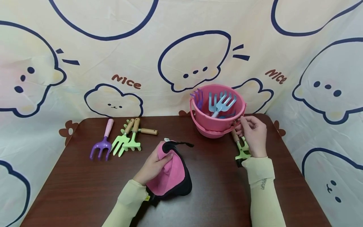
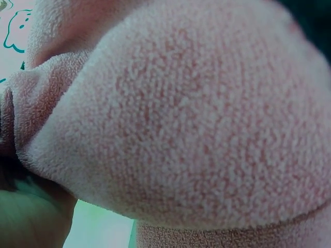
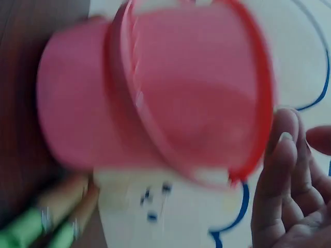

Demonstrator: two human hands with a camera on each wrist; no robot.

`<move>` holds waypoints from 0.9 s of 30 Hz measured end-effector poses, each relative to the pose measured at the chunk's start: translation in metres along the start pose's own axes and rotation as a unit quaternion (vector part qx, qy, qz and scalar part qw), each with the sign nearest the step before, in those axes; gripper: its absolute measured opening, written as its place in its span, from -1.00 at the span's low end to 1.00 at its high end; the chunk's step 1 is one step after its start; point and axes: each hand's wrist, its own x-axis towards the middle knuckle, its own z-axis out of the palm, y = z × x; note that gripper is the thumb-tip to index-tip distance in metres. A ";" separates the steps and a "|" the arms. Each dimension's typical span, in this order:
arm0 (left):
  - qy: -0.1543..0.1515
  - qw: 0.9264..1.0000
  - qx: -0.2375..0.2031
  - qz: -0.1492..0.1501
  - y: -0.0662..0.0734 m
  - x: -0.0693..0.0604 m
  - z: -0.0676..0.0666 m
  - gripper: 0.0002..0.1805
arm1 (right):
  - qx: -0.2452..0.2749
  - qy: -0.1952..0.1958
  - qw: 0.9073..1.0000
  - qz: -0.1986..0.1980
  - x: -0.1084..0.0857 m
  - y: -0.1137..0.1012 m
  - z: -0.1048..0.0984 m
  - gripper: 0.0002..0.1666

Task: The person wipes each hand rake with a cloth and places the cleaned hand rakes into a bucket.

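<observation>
Gripping the pink-and-black cloth (image 1: pixel 176 171), slanting down to the right, with the left hand (image 1: pixel 151 167), low in the middle. Holding the right hand (image 1: pixel 254 135) loose and empty, nearer the pink bucket (image 1: pixel 207 122) standing up and right of the cloth.

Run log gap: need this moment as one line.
left hand: grips pink-and-black cloth; right hand: beside pink bucket; light-blue garden forks: inside bucket
</observation>
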 end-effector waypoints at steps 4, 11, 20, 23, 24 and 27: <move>0.000 1.000 -0.003 -0.004 0.000 0.000 -0.001 -0.64 | -0.207 0.012 0.978 -0.023 0.008 0.020 -0.012 -0.62; -0.002 1.000 -0.015 -0.021 -0.001 0.000 -0.004 -0.65 | -0.443 -0.095 0.891 0.023 0.018 0.062 -0.040 -0.50; -0.003 1.000 -0.011 -0.027 0.000 0.002 -0.005 -0.67 | -0.483 -0.180 0.851 0.104 0.025 0.087 -0.060 -0.36; 0.000 1.000 -0.008 -0.028 0.000 0.002 -0.005 -0.66 | -0.475 -0.191 0.852 0.112 0.024 0.087 -0.062 -0.35; 0.000 1.000 -0.008 -0.029 0.000 0.002 -0.005 -0.66 | -0.473 -0.194 0.852 0.115 0.023 0.087 -0.062 -0.35; -0.002 0.999 -0.011 -0.031 -0.001 0.002 -0.005 -0.65 | -0.468 -0.204 0.850 0.128 0.023 0.089 -0.062 -0.38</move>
